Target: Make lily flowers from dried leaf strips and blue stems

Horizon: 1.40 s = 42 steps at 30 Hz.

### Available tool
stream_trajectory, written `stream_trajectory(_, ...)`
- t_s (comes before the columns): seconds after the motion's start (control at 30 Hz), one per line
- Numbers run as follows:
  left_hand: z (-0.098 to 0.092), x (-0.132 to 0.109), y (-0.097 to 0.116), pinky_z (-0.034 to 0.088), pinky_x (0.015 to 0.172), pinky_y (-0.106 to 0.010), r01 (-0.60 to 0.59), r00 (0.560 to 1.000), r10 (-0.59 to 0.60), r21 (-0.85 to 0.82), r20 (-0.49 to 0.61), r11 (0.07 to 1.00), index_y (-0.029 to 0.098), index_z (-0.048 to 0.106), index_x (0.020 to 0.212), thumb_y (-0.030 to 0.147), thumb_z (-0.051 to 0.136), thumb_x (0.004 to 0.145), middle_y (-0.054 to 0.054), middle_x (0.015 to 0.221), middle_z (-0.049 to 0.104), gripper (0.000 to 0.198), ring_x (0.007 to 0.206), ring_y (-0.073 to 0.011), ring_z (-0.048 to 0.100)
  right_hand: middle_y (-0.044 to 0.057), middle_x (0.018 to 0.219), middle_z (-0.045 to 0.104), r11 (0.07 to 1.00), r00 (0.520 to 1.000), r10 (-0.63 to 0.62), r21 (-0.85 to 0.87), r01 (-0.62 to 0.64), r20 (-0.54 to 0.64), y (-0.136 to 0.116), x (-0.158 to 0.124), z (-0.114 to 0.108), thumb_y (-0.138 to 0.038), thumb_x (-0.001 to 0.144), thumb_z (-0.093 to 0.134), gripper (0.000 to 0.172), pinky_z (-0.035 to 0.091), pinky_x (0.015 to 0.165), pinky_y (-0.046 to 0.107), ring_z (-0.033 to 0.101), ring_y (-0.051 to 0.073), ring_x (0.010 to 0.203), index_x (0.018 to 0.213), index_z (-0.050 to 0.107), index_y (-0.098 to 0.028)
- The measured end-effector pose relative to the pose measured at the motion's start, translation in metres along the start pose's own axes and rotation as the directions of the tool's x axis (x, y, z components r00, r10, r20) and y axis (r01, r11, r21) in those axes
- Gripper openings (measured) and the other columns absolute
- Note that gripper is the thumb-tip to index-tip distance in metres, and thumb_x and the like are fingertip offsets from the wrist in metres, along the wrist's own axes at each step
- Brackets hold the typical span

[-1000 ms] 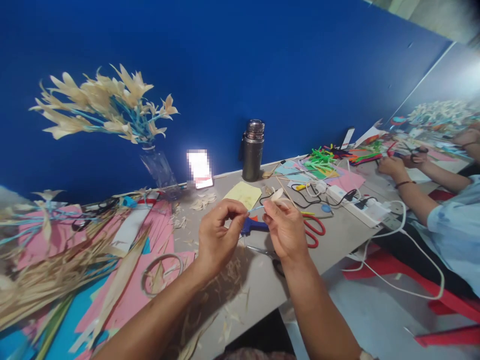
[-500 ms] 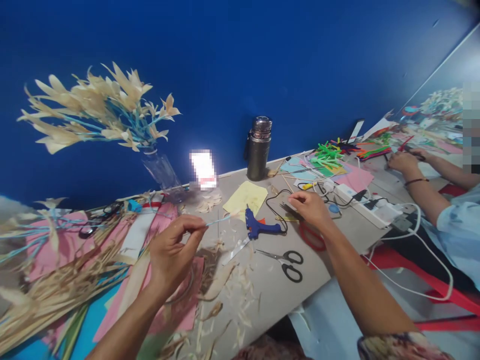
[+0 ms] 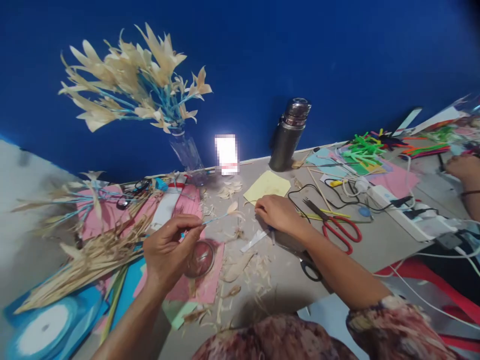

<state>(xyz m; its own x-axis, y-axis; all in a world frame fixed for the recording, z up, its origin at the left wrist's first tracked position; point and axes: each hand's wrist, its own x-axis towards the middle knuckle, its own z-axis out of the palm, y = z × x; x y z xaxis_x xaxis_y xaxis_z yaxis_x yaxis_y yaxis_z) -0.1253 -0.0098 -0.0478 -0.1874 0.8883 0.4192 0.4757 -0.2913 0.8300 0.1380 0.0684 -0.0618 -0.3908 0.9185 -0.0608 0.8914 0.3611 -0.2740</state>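
My left hand pinches the thin blue flower stem, which ends in a small cream petal. My right hand is low over the table with its fingers curled down. It covers the spot where the blue glue gun lay, and what its fingertips hold is hidden. To its right lie red-handled scissors. Beneath the right forearm shows part of a black-handled pair of scissors. Just left of the right hand is a flat white strip.
A glass vase of husk flowers and a dark flask stand by the blue wall. Husk scraps litter the middle. A power strip and cables lie right, near another person's hand. A ribbon roll sits lower left.
My right hand has left the red-handled scissors, now in full view on the table, and moved left over the glue gun. The left hand still holds the stem. The view has shifted left.
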Motion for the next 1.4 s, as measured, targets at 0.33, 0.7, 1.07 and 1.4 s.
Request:
stream_trajectory(0.33, -0.016, -0.01, -0.011, 0.052, 0.059, -0.024, 0.013, 0.997, -0.019, -0.077, -0.07, 0.997, 0.02, 0.073, 0.076, 0.016, 0.075, 0.078, 0.0, 0.078, 0.072, 0.005, 0.068, -0.0127, 0.066, 0.003, 0.101, 0.074, 0.969, 0.983, -0.151, 0.214, 0.126, 0.104, -0.026, 0.005, 0.012, -0.019, 0.087, 0.061, 0.019, 0.039, 0.069, 0.026, 0.065, 0.018, 0.087, 0.1, 0.073, -0.023)
stream_trajectory(0.7, -0.026, -0.026, -0.018, 0.052, 0.063, -0.023, 0.008, 0.997, -0.02, -0.154, -0.078, 0.988, 0.019, 0.072, 0.076, 0.012, 0.074, 0.078, 0.0, 0.076, 0.071, 0.008, 0.071, -0.0123, 0.067, 0.006, 0.093, 0.073, 0.989, 0.991, -0.131, 0.077, 0.127, 0.038, -0.058, -0.026, 0.031, -0.025, 0.097, 0.056, 0.019, 0.04, 0.073, 0.029, 0.065, 0.021, 0.092, 0.093, 0.073, -0.021)
stream_trajectory(1.07, -0.04, -0.031, -0.017, 0.052, 0.064, -0.025, -0.01, 0.993, -0.009, -0.158, -0.114, 0.987, 0.019, 0.07, 0.076, 0.014, 0.073, 0.08, 0.0, 0.075, 0.069, 0.007, 0.072, -0.0134, 0.066, 0.015, 0.105, 0.063, 0.96, 0.985, -0.174, -0.22, 0.172, 0.008, -0.093, 0.003, 0.053, -0.034, 0.095, 0.058, 0.021, 0.043, 0.07, 0.034, 0.055, 0.029, 0.101, 0.095, 0.072, -0.019)
stream_trajectory(1.4, -0.048, -0.037, -0.024, 0.056, 0.068, -0.026, 0.024, 0.987, -0.038, -0.091, -0.158, 0.996, 0.02, 0.07, 0.075, 0.018, 0.074, 0.08, 0.0, 0.076, 0.071, 0.006, 0.072, -0.0137, 0.066, 0.011, 0.117, 0.068, 0.897, 0.913, -0.263, 0.27, 0.35, -0.311, -0.073, 0.005, 0.043, -0.022, 0.096, 0.054, 0.014, 0.041, 0.099, 0.041, 0.056, 0.026, 0.114, 0.086, 0.064, -0.02)
